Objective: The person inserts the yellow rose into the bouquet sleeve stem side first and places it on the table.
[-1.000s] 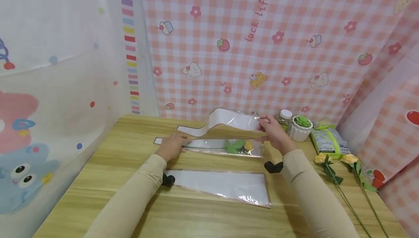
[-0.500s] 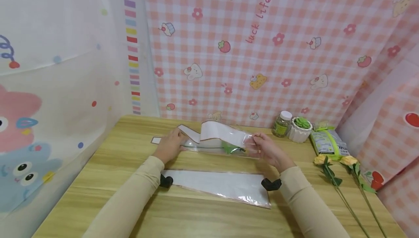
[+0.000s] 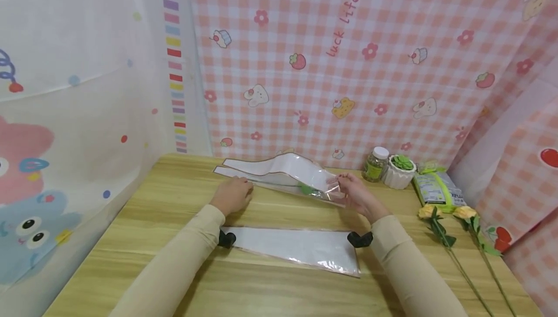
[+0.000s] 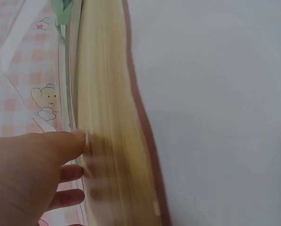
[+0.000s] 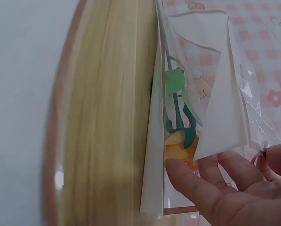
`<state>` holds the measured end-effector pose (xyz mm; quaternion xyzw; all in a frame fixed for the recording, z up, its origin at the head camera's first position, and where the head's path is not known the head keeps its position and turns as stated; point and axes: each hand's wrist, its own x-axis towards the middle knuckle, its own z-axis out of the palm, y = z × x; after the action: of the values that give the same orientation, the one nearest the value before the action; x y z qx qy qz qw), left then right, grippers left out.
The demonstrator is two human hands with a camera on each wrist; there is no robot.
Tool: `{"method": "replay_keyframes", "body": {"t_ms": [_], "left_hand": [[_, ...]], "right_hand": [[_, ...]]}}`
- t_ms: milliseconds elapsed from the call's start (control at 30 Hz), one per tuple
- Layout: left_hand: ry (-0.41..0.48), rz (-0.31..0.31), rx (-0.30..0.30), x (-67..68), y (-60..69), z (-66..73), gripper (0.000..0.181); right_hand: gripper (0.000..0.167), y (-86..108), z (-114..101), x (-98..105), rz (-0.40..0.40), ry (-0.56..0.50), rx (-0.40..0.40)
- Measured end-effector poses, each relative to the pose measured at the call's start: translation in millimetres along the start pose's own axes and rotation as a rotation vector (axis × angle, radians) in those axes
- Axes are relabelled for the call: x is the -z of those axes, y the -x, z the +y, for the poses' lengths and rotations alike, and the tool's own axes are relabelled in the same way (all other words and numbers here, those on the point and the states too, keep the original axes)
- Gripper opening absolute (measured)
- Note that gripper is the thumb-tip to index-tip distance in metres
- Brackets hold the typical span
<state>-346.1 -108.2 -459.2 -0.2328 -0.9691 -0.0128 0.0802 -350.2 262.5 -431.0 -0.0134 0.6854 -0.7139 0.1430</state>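
You've got a light wood-grain table (image 3: pixel 279 302) with a pink gingham sheet (image 3: pixel 279 77) hung behind it, strawberry-and-cupcake print plus "luck life" lettering (image 3: pixel 343 25). Left of your table there's a white cartoon-print curtain (image 3: pixel 96 99), right of it more gingham cloth (image 3: pixel 520 181). Lighting over the table looks pretty even.

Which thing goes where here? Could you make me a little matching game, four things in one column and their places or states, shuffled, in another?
Column one
1. Right hand
2. Near wrapper
3. Lidded jar
4. Two loose roses

Column two
A. Beside the white pot
B. In front of the packet, toward the right of the table
C. Flat, near the middle of the table
D. Gripping one end of a far wrapper

Right pairs: 1-D, 2-C, 3-A, 4-B
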Motion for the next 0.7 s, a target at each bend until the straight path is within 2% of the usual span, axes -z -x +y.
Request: {"method": "replay_keyframes", "body": {"t_ms": [200, 333, 467, 567, 633, 700], "left_hand": [[0.000, -0.112, 0.023, 1.2, -5.1, 2.9, 0.049], [0.016, -0.174, 0.052, -3.3, -6.5, 0.3, 0.056], [0.042, -0.219, 0.073, -5.5, -6.2, -1.7, 0.059], [0.071, -0.215, 0.070, -4.3, -4.9, -2.3, 0.060], [0.087, -0.170, 0.043, -1.9, -4.6, -1.5, 0.059], [0.093, -0.092, 0.010, 2.8, -5.5, 1.7, 0.058]], "right_hand": [[0.012, -14.2, -4, 11, 0.049, 0.069, 0.022], [0.014, -25.5, -6, 12, 0.084, 0.122, 0.040], [0.017, -34.5, -5, 9, 0.161, 0.157, 0.057], [0.018, -36.9, -6, 6, 0.216, 0.178, 0.069], [0.020, -34.9, -9, 4, 0.236, 0.205, 0.090], [0.021, -31.3, -13, 2, 0.248, 0.241, 0.116]]}}
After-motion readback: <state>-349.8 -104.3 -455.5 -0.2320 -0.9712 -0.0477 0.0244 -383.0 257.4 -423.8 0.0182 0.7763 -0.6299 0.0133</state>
